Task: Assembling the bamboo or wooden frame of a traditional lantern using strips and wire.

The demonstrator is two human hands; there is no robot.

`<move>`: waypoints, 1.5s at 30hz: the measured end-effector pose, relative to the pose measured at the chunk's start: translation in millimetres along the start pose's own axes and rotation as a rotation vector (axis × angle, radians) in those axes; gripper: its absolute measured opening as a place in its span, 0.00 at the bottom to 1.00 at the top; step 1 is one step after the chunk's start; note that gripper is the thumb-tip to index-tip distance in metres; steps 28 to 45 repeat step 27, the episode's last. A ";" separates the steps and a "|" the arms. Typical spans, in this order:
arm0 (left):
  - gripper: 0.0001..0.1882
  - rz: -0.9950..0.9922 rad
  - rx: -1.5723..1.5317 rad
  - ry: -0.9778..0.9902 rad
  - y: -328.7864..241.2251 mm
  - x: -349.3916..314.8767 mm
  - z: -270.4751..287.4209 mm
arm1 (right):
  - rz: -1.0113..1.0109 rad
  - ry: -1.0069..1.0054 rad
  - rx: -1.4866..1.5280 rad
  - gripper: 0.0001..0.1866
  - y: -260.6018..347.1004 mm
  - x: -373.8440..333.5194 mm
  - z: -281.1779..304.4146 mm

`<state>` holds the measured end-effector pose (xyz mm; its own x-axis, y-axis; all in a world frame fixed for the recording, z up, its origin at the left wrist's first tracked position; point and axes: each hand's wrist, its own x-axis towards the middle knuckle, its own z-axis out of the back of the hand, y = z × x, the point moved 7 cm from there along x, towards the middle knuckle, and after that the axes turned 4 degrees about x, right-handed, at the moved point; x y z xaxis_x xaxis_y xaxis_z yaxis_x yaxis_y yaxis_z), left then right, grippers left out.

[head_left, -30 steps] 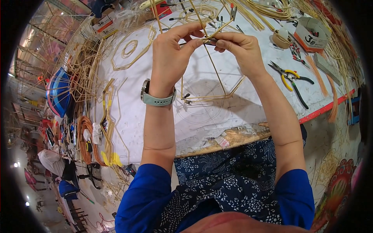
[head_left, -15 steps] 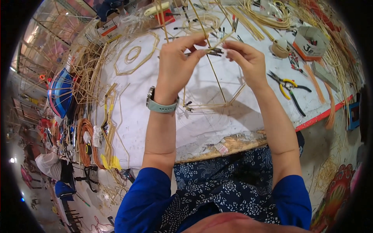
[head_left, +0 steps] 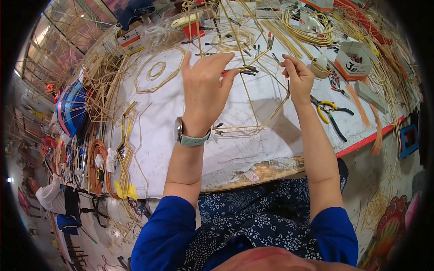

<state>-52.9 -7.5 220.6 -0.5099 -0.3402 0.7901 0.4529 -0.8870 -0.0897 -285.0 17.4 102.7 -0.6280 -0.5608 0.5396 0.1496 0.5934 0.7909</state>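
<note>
A frame of thin bamboo strips stands on the white table in front of me. Black clips grip a joint high on it, and another clip sits at its lower left corner. My left hand, with a watch on the wrist, is raised at the left of that upper joint. Its thumb and forefinger are spread; the other fingers are partly hidden. My right hand is held up beside the frame's right side, apart from the upper joint. Its fingertips are pinched together, and whatever they hold is too small to make out.
Yellow-and-black pliers lie right of my right forearm. Beyond them stands a box of clips. Coiled bamboo lies at the back, a flat bamboo octagon at the left. Bent strips lie near the table's left edge.
My right hand has drawn away from the upper joint to the right. My left hand has lowered slightly, and its thumb and forefinger have spread off the strip.
</note>
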 end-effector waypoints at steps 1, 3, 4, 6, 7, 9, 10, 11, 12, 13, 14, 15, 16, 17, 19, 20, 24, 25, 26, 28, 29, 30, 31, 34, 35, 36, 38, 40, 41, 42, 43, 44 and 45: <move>0.12 -0.026 0.034 -0.062 -4.3 2.3 8.7 | 0.017 -0.011 -0.041 0.10 1.0 3.5 2.2; 0.12 -0.060 0.103 -0.171 -13.8 -1.3 28.8 | 0.030 -0.024 -0.126 0.10 0.3 3.5 5.7; 0.12 -0.045 0.098 -0.153 -15.1 -2.9 32.4 | 0.007 -0.022 -0.134 0.10 -4.1 4.3 7.0; 0.11 -0.073 -0.063 -0.208 -21.1 -5.6 40.5 | 0.059 -0.052 -0.097 0.10 -7.6 10.8 15.6; 0.10 -0.080 -0.128 -0.241 -22.5 -10.0 45.9 | 0.084 -0.055 -0.066 0.10 -8.6 13.1 14.1; 0.10 -0.023 -0.204 -0.133 -22.0 -21.3 30.3 | 0.081 -0.058 -0.070 0.10 -10.0 16.1 17.6; 0.10 0.013 -0.270 -0.036 -22.1 -28.2 19.8 | 0.098 -0.066 -0.057 0.10 -7.9 16.8 17.5; 0.10 0.047 -0.339 0.059 -23.6 -36.9 9.9 | 0.116 -0.076 -0.045 0.10 -5.0 13.5 18.9; 0.10 0.055 -0.345 0.060 -24.2 -46.2 5.6 | 0.110 -0.073 -0.052 0.10 -2.9 8.5 19.4; 0.10 0.142 -0.343 0.164 -20.5 -58.1 -7.8 | 0.148 -0.046 -0.097 0.09 2.6 2.5 18.3; 0.10 0.226 -0.341 0.269 -17.7 -70.7 -21.7 | 0.187 -0.021 -0.143 0.08 8.7 -4.3 17.1; 0.10 0.228 -0.342 0.269 -19.0 -80.2 -27.2 | 0.228 0.006 -0.181 0.08 14.4 -11.0 12.3; 0.09 0.279 -0.369 0.293 -18.7 -90.8 -36.2 | 0.228 0.007 -0.182 0.08 18.3 -21.0 9.5; 0.08 0.328 -0.399 0.318 -19.1 -101.0 -46.1 | 0.185 0.113 -0.194 0.06 19.5 -34.5 0.0; 0.08 0.376 -0.432 0.342 -17.7 -115.8 -61.6 | 0.143 0.218 -0.209 0.05 21.7 -53.8 -13.3; 0.07 0.351 -0.407 0.328 -20.1 -119.2 -67.2 | 0.189 0.353 -0.297 0.04 24.4 -64.6 -23.7; 0.07 0.309 -0.388 0.309 -15.3 -127.4 -83.0 | 0.359 0.555 -0.518 0.04 26.9 -81.3 -51.7; 0.07 0.308 -0.418 0.321 -12.2 -127.3 -86.0 | 0.427 0.587 -0.582 0.04 27.5 -84.3 -57.6; 0.07 0.308 -0.447 0.332 -9.8 -127.3 -87.8 | 0.420 0.604 -0.646 0.05 24.7 -86.0 -60.9; 0.08 0.343 -0.479 0.347 -6.3 -128.0 -89.5 | 0.414 0.621 -0.710 0.06 22.4 -88.7 -63.5; 0.08 0.343 -0.479 0.347 -6.3 -128.0 -89.5 | 0.414 0.621 -0.710 0.06 22.4 -88.7 -63.5; 0.08 0.343 -0.479 0.347 -6.3 -128.0 -89.5 | 0.414 0.621 -0.710 0.06 22.4 -88.7 -63.5; 0.08 0.343 -0.479 0.347 -6.3 -128.0 -89.5 | 0.414 0.621 -0.710 0.06 22.4 -88.7 -63.5; 0.08 0.343 -0.479 0.347 -6.3 -128.0 -89.5 | 0.414 0.621 -0.710 0.06 22.4 -88.7 -63.5; 0.08 0.343 -0.479 0.347 -6.3 -128.0 -89.5 | 0.414 0.621 -0.710 0.06 22.4 -88.7 -63.5; 0.08 0.343 -0.479 0.347 -6.3 -128.0 -89.5 | 0.414 0.621 -0.710 0.06 22.4 -88.7 -63.5; 0.08 0.343 -0.479 0.347 -6.3 -128.0 -89.5 | 0.414 0.621 -0.710 0.06 22.4 -88.7 -63.5; 0.08 0.343 -0.479 0.347 -6.3 -128.0 -89.5 | 0.414 0.621 -0.710 0.06 22.4 -88.7 -63.5; 0.08 0.343 -0.479 0.347 -6.3 -128.0 -89.5 | 0.414 0.621 -0.710 0.06 22.4 -88.7 -63.5; 0.08 0.343 -0.479 0.347 -6.3 -128.0 -89.5 | 0.414 0.621 -0.710 0.06 22.4 -88.7 -63.5; 0.08 0.343 -0.479 0.347 -6.3 -128.0 -89.5 | 0.414 0.621 -0.710 0.06 22.4 -88.7 -63.5; 0.08 0.343 -0.479 0.347 -6.3 -128.0 -89.5 | 0.414 0.621 -0.710 0.06 22.4 -88.7 -63.5; 0.08 0.343 -0.479 0.347 -6.3 -128.0 -89.5 | 0.414 0.621 -0.710 0.06 22.4 -88.7 -63.5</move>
